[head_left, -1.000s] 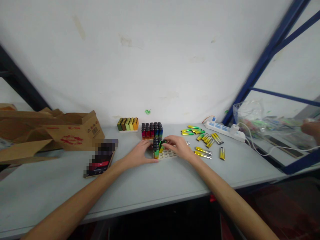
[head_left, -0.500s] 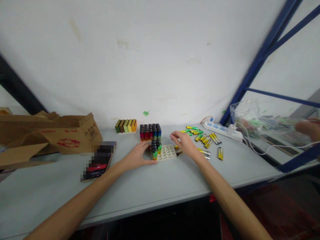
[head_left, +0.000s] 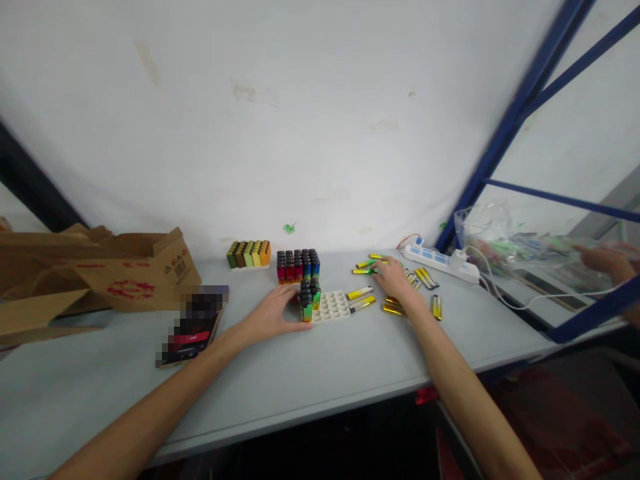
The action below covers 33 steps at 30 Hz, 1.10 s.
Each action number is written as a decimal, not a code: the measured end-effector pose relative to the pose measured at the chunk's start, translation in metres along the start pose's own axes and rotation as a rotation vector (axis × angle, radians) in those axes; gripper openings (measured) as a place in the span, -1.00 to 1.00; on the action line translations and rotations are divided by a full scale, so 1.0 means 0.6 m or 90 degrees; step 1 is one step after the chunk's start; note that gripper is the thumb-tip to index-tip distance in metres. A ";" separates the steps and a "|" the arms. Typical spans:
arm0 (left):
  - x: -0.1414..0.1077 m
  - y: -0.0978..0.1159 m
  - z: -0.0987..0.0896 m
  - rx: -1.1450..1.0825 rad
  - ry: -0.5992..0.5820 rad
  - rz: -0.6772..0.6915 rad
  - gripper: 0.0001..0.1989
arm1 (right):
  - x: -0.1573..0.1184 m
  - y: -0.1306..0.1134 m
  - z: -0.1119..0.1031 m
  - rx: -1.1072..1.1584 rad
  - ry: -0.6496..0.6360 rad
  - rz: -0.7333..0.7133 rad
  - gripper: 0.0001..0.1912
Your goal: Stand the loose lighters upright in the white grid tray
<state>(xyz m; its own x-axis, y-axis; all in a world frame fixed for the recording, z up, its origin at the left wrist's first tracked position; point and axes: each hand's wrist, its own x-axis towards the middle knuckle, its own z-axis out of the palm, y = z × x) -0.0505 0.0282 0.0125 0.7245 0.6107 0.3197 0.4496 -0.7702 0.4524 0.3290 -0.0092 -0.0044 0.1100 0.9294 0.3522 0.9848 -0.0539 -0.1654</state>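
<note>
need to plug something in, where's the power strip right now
In the head view, the white power strip lies right of the right hand, against the wall.

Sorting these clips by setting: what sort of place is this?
Probably a small packing workbench, judging by the open cardboard box, the white tray part-filled with lighters and the loose lighters.

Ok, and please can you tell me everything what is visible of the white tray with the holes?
The white tray is low, pale and plastic-looking, with rows of roundish holes. It lies flat on the grey table. Upright lighters with black tops fill its left part; the holes to the right look empty. The left hand curves around its left end, which is partly hidden. Loose lighters lie by its right edge; whether one touches it, I cannot tell.
</note>
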 end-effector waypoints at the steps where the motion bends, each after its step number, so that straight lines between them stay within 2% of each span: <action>1: 0.000 0.000 0.000 -0.002 0.000 0.002 -0.34 | 0.000 -0.003 0.001 -0.004 0.001 0.010 -0.72; 4: 0.000 -0.003 0.002 0.001 -0.004 -0.001 -0.31 | 0.002 -0.007 0.001 0.010 0.019 0.005 -0.77; 6: 0.000 -0.006 0.003 0.008 -0.007 -0.003 -0.30 | 0.005 -0.009 -0.001 0.064 0.063 -0.020 -0.76; 9: 0.000 -0.008 0.005 0.013 -0.009 -0.001 -0.29 | 0.011 -0.016 -0.009 0.220 0.168 -0.028 -0.68; 12: -0.001 -0.007 0.004 0.010 -0.009 -0.003 -0.31 | 0.014 -0.036 -0.022 0.469 0.225 0.059 -0.56; 16: -0.001 -0.004 0.004 0.009 -0.008 -0.004 -0.34 | 0.009 -0.072 -0.041 0.882 0.138 0.179 -0.55; 19: -0.001 -0.005 0.005 0.008 -0.004 0.001 -0.33 | 0.001 -0.095 -0.051 1.037 0.103 0.201 -0.56; 22: -0.001 -0.008 0.006 0.014 -0.001 0.002 -0.33 | -0.006 -0.115 -0.059 1.097 0.073 0.181 -0.52; 28: -0.002 -0.011 0.005 0.022 -0.004 0.004 -0.33 | -0.012 -0.148 -0.067 1.075 -0.006 0.103 -0.54; 33: -0.001 -0.005 0.003 0.025 0.006 0.009 -0.31 | -0.008 -0.158 -0.059 1.103 -0.090 0.082 -0.43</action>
<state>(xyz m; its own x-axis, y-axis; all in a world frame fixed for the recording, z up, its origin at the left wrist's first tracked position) -0.0515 0.0298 0.0091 0.7258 0.6016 0.3336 0.4596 -0.7850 0.4154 0.2400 -0.0215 0.0423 0.0646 0.9780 0.1982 -0.3106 0.2084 -0.9274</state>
